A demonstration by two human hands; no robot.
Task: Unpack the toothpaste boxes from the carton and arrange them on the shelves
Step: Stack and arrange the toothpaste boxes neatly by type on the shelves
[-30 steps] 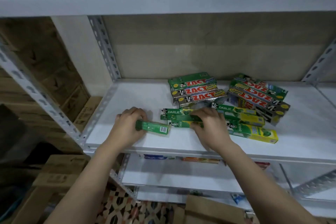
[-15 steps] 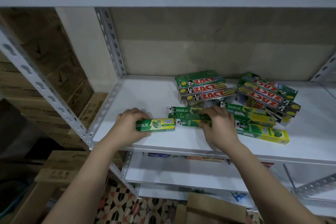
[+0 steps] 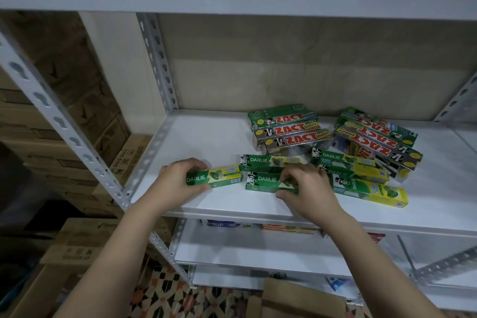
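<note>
My left hand (image 3: 178,181) grips a small green and yellow Darlie box (image 3: 214,178) just above the white shelf (image 3: 206,137), near its front edge. My right hand (image 3: 307,186) pinches a second green Darlie box (image 3: 263,183) that lies on the shelf next to another Darlie box (image 3: 271,161). Right of my hands lie more Darlie boxes (image 3: 369,188). Behind them sit two stacks of Zact boxes (image 3: 289,129), the right stack (image 3: 379,139) turned at an angle. A brown carton (image 3: 296,299) shows at the bottom, partly hidden by my right arm.
A slotted metal post (image 3: 59,121) runs diagonally at the left, another upright (image 3: 157,59) at the shelf's back left. Lower shelves (image 3: 245,245) hold a few other boxes. Cardboard cartons (image 3: 77,245) are stacked at the left over a patterned floor.
The box in my left hand has turned from its barcode side to its Darlie face. My right hand has slid along its box, showing the label. The camera has tilted up slightly.
</note>
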